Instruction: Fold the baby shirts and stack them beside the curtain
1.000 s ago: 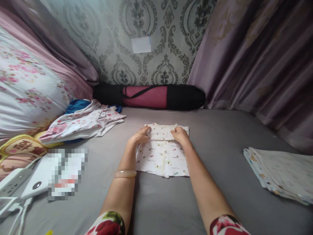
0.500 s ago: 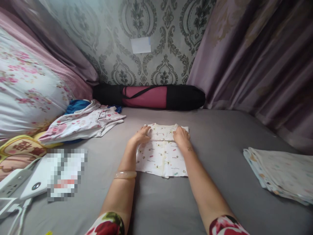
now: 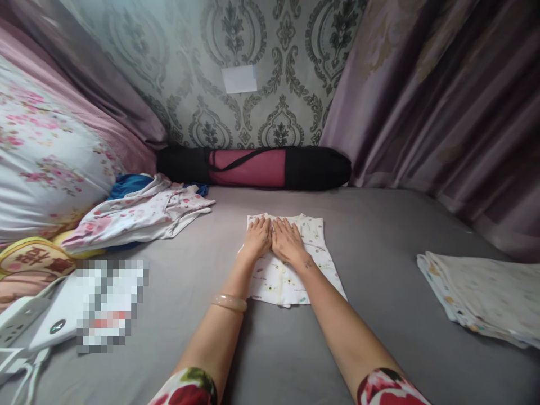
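A small white baby shirt [image 3: 280, 281] with a scattered print and pale yellow trim lies flat on the grey bed sheet in front of me, its sleeves folded in across the upper part. My left hand [image 3: 258, 235] rests palm down on the upper left of it, fingers stretched out away from me. Close beside it, my right hand [image 3: 287, 241] lies flat on the cloth too, fingers extended. The two hands almost meet near the collar and hide the middle of the upper shirt. Neither hand grips anything.
On the right lies a stack of folded cloths [image 3: 485, 295]. To the left are crumpled clothes [image 3: 143, 216], a floral pillow [image 3: 46, 163], a white power bank [image 3: 63, 315] and a power strip [image 3: 19, 320] with cables. A black and pink roll bag [image 3: 248, 167] lies along the wall.
Both hands have moved inward from the shirt's upper side edges to its middle and now lie flat side by side. The shirt's lower right edge has spread outward a little.
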Available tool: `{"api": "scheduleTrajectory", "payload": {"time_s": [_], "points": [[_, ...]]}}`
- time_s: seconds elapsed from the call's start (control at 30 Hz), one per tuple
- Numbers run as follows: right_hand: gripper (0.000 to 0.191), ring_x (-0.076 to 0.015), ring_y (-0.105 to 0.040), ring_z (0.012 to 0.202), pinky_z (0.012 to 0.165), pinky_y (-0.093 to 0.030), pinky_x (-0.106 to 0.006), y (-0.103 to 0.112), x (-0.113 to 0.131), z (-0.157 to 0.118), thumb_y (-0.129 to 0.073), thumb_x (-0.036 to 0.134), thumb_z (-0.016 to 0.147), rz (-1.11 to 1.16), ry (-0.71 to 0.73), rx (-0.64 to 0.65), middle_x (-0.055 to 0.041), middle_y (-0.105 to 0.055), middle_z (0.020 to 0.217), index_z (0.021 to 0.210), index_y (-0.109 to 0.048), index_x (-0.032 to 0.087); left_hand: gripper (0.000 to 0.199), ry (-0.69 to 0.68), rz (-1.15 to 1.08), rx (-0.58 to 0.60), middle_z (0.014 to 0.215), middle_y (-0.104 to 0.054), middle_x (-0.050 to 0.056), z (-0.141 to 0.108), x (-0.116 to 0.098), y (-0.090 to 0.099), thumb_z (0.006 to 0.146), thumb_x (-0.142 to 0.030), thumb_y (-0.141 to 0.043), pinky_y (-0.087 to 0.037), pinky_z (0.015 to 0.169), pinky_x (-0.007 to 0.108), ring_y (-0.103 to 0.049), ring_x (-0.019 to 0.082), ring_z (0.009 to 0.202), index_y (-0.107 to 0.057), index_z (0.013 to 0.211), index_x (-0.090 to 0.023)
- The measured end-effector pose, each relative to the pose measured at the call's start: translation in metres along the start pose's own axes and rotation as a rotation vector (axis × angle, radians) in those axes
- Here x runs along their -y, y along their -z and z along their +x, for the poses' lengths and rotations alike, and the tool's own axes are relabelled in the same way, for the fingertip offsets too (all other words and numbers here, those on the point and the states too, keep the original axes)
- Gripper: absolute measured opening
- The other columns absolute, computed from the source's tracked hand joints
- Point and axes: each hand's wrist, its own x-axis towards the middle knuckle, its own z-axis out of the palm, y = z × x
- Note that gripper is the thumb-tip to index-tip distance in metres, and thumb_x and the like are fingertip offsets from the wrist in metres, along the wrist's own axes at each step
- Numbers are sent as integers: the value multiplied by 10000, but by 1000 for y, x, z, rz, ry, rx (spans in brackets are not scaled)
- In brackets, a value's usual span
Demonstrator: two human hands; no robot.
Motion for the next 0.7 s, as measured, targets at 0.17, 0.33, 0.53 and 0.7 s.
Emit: {"api": "scheduleTrajectory", "payload": {"time_s": [0.17, 0.33, 0.53, 0.7], "points": [[573, -230, -169, 1462, 1184, -82, -429, 3, 1, 0, -248, 262, 960, 18, -1, 0, -59, -265, 1578, 1504, -318, 93, 546, 19, 18, 2, 1570, -281, 136, 1, 3, -2, 1000, -320, -219, -172, 1186, 447, -214, 291, 1460, -314, 1489, -96], [582, -225, -168, 1463, 1186, -75, -407, 6, -5, 1, -249, 287, 970, 50, -40, -28, -101, -253, 1579, 1502, -305, 56, 518, 22, 20, -67, 1556, -316, 139, 0, 0, 2, 992, -311, -253, -206, 1177, 447, -264, 278, 1445, -369, 1455, -110], [600, -252, -161, 1463, 1181, -87, -401, -4, -16, 0, -275, 326, 987, 16, -172, -92, -156, -265, 1566, 1487, -301, -4, 589, 138, 55, -81, 1543, -296, 225, -3, 2, -3, 993, -368, -261, -195, 1174, 477, -191, 335, 1460, -342, 1449, -5], [564, -260, -228, 1440, 1164, -165, -380, 3, -22, 4, -330, 321, 983, 49, -159, -67, -159, -320, 1545, 1461, -368, 24, 485, 57, -82, -126, 1484, -401, 213, 5, 15, -3, 974, -323, -319, -277, 1142, 466, -305, 316, 1421, -457, 1360, -64]]}}
